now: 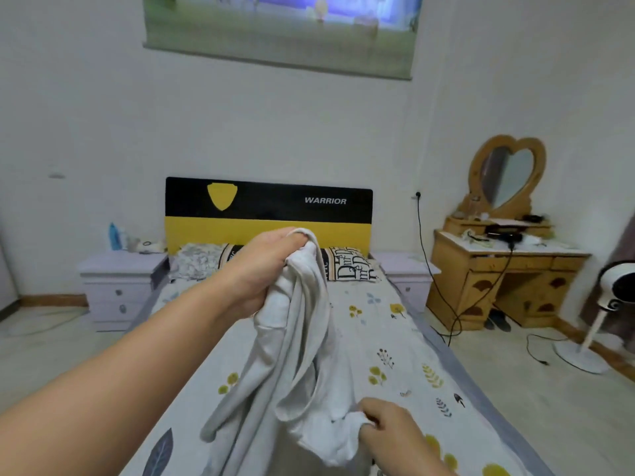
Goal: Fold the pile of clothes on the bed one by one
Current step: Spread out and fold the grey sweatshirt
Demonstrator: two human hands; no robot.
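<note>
My left hand [266, 269] bunches the top of this light, limp white garment [295, 355] while my right hand [385, 427] pinches its lower edge; I'd grip seams next, over the bed [395, 338].

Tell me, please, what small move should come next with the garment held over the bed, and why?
Probably spread the hands apart: the left hand grips the white garment bunched up high, the right hand pinches a low edge, and it hangs crumpled above the bed.

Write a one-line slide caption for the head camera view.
Left hand lifts a pale grey garment above the floral bed sheet while the right hand pinches its lower edge.
</note>
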